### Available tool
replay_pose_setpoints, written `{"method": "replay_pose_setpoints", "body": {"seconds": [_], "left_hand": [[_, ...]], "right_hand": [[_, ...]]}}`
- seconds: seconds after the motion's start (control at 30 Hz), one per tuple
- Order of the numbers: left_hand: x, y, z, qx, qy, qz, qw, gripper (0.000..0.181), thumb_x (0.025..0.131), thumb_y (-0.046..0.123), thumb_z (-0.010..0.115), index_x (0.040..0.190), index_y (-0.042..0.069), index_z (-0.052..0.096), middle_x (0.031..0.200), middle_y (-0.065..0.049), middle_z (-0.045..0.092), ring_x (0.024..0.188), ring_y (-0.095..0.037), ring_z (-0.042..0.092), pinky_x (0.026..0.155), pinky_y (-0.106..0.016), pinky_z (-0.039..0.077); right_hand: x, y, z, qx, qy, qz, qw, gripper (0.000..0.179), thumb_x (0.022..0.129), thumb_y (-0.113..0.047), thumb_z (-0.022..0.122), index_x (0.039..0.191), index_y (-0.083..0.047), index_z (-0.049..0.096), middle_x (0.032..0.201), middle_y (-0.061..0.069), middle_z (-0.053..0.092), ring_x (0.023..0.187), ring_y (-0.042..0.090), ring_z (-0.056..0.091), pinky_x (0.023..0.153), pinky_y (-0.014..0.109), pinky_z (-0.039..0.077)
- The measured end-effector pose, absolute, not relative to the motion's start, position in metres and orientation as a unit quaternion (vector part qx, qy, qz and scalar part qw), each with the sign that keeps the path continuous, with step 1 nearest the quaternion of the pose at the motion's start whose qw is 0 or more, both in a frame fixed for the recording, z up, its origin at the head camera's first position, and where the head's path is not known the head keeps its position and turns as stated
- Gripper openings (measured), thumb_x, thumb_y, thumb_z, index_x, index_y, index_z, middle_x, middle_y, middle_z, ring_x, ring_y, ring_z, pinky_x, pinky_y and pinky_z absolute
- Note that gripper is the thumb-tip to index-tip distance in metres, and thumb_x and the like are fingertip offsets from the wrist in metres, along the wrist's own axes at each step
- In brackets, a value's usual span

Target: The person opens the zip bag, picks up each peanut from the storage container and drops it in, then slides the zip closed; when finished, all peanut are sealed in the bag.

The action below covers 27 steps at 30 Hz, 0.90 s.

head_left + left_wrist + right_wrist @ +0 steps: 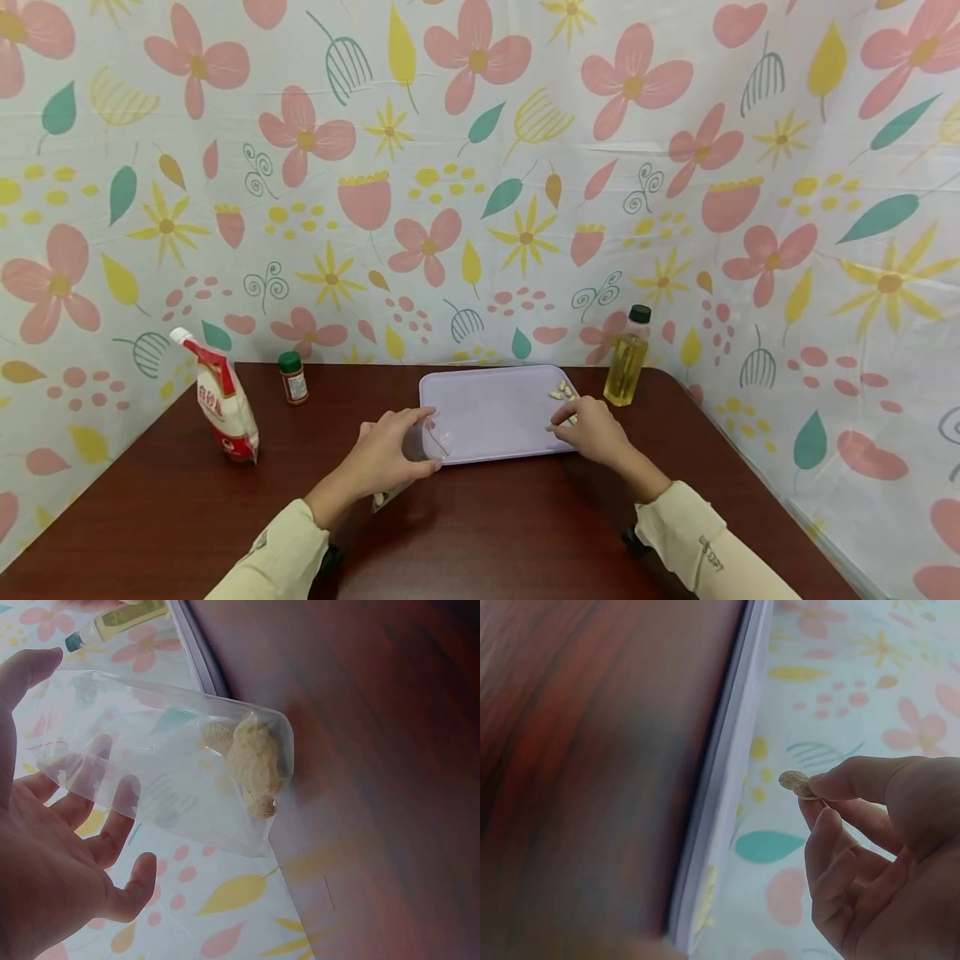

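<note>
My left hand (386, 454) holds a clear plastic bag (169, 776) at its mouth end, near the tray's left corner. In the left wrist view the thumb is at one edge and the fingers show through the film from behind. A few unshelled peanuts (253, 765) lie at the bottom of the bag. Over the right end of the pale lilac tray (491, 412), my right hand (596, 432) pinches one peanut (796, 782) between thumb and fingertip. Several loose peanuts (558, 391) lie on the tray by that hand, partly hidden by it.
On the dark wooden table (480, 533), a red and white pouch (223, 404) stands at the left, with a green-capped jar (294, 383) behind it. An oil bottle (627, 362) stands right of the tray. A flower-printed curtain (480, 208) closes off the back and sides.
</note>
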<state>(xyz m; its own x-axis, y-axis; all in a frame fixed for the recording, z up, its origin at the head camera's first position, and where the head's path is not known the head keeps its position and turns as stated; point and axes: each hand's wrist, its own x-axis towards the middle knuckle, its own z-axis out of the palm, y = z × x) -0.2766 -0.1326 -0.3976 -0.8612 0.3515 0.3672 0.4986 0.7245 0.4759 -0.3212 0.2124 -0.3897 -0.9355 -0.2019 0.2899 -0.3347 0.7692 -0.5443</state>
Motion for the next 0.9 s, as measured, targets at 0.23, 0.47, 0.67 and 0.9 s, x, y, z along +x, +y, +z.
{"method": "replay_pose_setpoints", "body": {"seconds": [0.23,0.47,0.67,0.9], "left_hand": [[-0.276,-0.132,-0.396,-0.233,-0.921,-0.286,0.128,0.072,0.076,0.039,0.083,0.139,0.016,0.057,0.131,0.000,0.062,0.117,-0.026,0.054,0.084,-0.051,0.031],[-0.275,-0.133,-0.396,-0.228,-0.922,-0.285,0.125,0.071,0.076,0.038,0.084,0.139,0.018,0.058,0.131,0.002,0.062,0.117,-0.024,0.054,0.085,-0.051,0.032],[-0.275,-0.133,-0.396,-0.232,-0.921,-0.284,0.130,0.072,0.076,0.040,0.083,0.139,0.017,0.058,0.130,0.002,0.063,0.117,-0.025,0.054,0.084,-0.051,0.032],[-0.276,-0.133,-0.396,-0.230,-0.922,-0.283,0.131,0.072,0.076,0.040,0.084,0.139,0.017,0.058,0.129,0.003,0.063,0.117,-0.023,0.054,0.083,-0.050,0.032]], "right_hand": [[-0.310,0.195,-0.383,0.159,-0.928,0.319,0.108,0.005,0.084,-0.012,0.077,0.088,-0.010,0.078,0.093,0.006,0.072,0.046,0.011,0.041,0.043,0.026,0.035],[-0.303,0.181,-0.380,0.207,-0.913,0.329,0.120,0.004,0.084,-0.013,0.078,0.087,-0.010,0.078,0.090,0.003,0.073,0.043,0.007,0.042,0.043,0.025,0.038],[-0.298,0.169,-0.377,0.243,-0.898,0.338,0.139,0.003,0.084,-0.015,0.079,0.085,-0.012,0.078,0.082,-0.002,0.073,0.044,0.006,0.046,0.043,0.025,0.039],[-0.292,0.154,-0.373,0.271,-0.881,0.367,0.127,0.006,0.086,-0.016,0.078,0.088,-0.011,0.078,0.072,-0.006,0.069,0.041,0.004,0.043,0.042,0.024,0.038]]}}
